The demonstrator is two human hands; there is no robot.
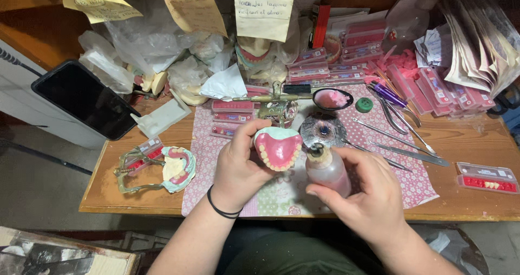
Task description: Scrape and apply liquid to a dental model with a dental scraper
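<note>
Head view, the only one. Your left hand (238,169) grips a denture model (278,148), pink wax base w/ a row of teeth set along its near edge; fingers closed round the pale cast, teeth side tilted up toward you. It sits just above the middle of the floral mat (281,191) on the table (476,202).

Your right hand (368,194) is wrapped round a small squeeze bottle (327,172) of pinkish liquid, fingers closed on its body. Cap end points toward the model, just beside it; can't tell if they touch.

How far along, judging by how things lie: the teeth look all seated in the wax, so that part appears done. Liquid on the model — can't see any; bottle seems only brought up to it.

Around: far of the hands, a brass articulator (273,103) and a small round burner (323,130). A dark bowl (332,99) w/ pink material and a green cap (364,105) sit to the right of it. Metal hand instruments (401,139) lie fanned further right, w/ pink tooth cards (433,88) beyond and one more tooth card (486,177) near the right edge. Left: a second model on an articulator frame (162,168), a black phone (86,99), bagged casts (162,64).
</note>
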